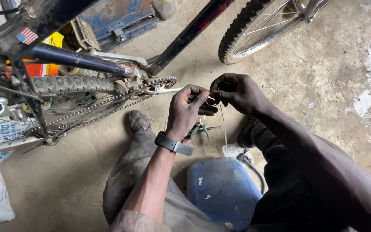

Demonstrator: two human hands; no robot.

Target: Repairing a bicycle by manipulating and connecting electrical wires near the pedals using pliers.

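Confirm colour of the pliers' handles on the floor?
Green handles on the pliers, lying on the concrete below the left hand. Head view, the only one, shows them.

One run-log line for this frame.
left hand: pinches thin pale cable | right hand: pinches same cable | green-handled pliers: on concrete floor | dark bicycle: beside

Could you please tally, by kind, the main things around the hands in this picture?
Hands: 2, left hand and right hand, both pinching a thin cable
Cable: 1
Pliers: 1
Bicycle wheels: 2, rear wheel and front wheel
Blue container: 1
Total: 7
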